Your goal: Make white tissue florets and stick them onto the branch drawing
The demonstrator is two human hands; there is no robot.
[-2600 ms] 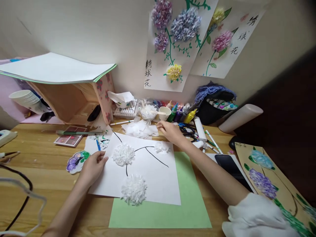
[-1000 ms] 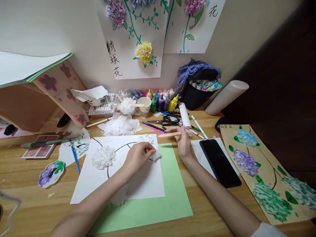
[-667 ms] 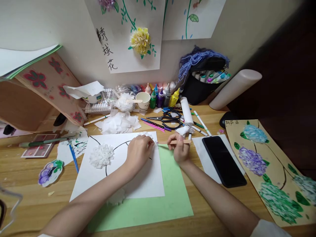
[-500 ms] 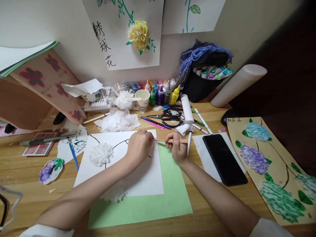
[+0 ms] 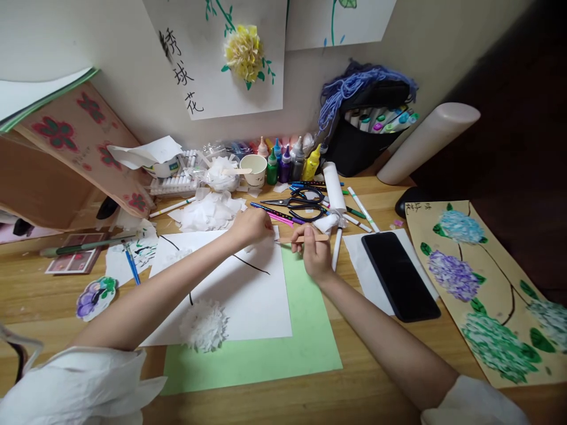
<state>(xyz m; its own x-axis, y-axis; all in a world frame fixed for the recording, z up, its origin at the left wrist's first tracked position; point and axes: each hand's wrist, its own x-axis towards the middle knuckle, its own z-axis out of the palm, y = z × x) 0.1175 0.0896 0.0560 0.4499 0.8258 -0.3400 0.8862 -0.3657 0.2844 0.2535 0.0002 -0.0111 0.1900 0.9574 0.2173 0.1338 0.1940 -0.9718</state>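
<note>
My left hand (image 5: 253,226) reaches across the white drawing sheet (image 5: 248,295) to its top right corner, fingers pinched together on a small white paper piece that I can barely make out. My right hand (image 5: 313,252) is closed on a wooden stick (image 5: 310,238), whose tip points left at my left fingertips. A white tissue flower (image 5: 204,324) sits on the sheet's lower edge; black stem lines cross the sheet. The sheet lies on a green paper (image 5: 283,354).
A pile of white paper squares (image 5: 208,212), a paper cup (image 5: 254,170), paint bottles (image 5: 287,165), scissors (image 5: 296,206) and markers line the back. A black phone (image 5: 398,274) and a painted flower strip (image 5: 478,283) lie right. Brushes and a paint palette (image 5: 71,260) lie left.
My left hand moved from the sheet's left edge to its top right corner and pinched a paper piece. My right hand took up the wooden stick and brought it to the left fingertips.
</note>
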